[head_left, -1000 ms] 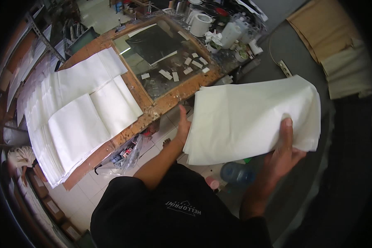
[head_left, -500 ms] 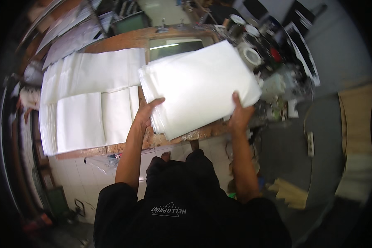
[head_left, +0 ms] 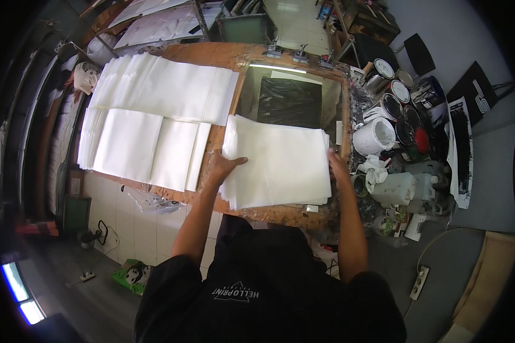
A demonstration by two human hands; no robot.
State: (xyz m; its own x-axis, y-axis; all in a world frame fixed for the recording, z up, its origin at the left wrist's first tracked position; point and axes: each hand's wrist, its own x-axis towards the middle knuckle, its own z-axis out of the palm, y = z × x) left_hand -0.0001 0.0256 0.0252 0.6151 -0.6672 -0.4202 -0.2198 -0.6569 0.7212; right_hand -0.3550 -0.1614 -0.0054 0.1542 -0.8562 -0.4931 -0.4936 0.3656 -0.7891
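A thick stack of white, soft-looking sheets lies almost level over the front of the wooden table, between my two hands. At its left edge my left hand grips it, thumb on top and the other fingers out of sight. My right hand is closed against the right edge, its fingers partly hidden by the stack. Beyond the stack, a glass panel with a black sheet under or on it is set in the table. To the left lie overlapping piles of similar white sheets.
Paint cans and a white tub crowd the right side, with cloudy plastic jugs nearer me. Metal clamps line the table's far edge. A power strip lies on the floor at right, a green bag at left.
The stack has come down from a tilted, raised position to nearly level on the table, both hands still at its sides. My view has turned, bringing the glass panel and cans more into sight.
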